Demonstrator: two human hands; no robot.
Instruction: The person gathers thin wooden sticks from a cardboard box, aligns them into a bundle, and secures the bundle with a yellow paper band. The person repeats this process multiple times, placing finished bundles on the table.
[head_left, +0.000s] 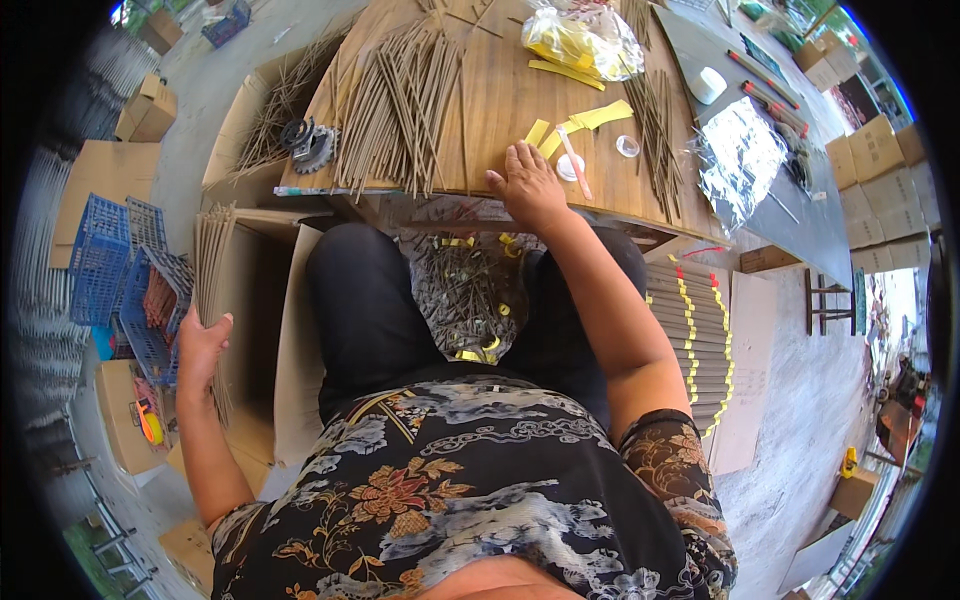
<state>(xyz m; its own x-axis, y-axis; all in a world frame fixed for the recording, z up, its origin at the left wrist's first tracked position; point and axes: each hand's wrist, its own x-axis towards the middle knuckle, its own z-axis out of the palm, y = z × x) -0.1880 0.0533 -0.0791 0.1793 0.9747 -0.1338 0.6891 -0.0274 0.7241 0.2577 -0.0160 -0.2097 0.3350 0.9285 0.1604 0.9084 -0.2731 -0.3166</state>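
My left hand (203, 345) is wrapped round a bundle of thin brown sticks (211, 255), held upright over an open cardboard box (290, 345) beside my left leg. On the wooden table (490, 105), my right hand (532, 188) lies palm down near the front edge with its fingers apart. Its fingertips are close to a short yellow strip (537, 132). Just right of that hand are a small white round dish (571, 167) and a pinkish flat stick (574, 160). More yellow strips (603, 114) lie beyond. A large loose pile of brown sticks (400, 105) covers the table's left part.
A dark toothed clamp-like tool (310, 146) sits at the table's left corner. Blue plastic baskets (103, 243) stand at the far left. Rows of yellow-banded stick bundles (690, 335) lie right of my legs. A plastic bag (583, 40) and silver foil (738, 155) are farther back.
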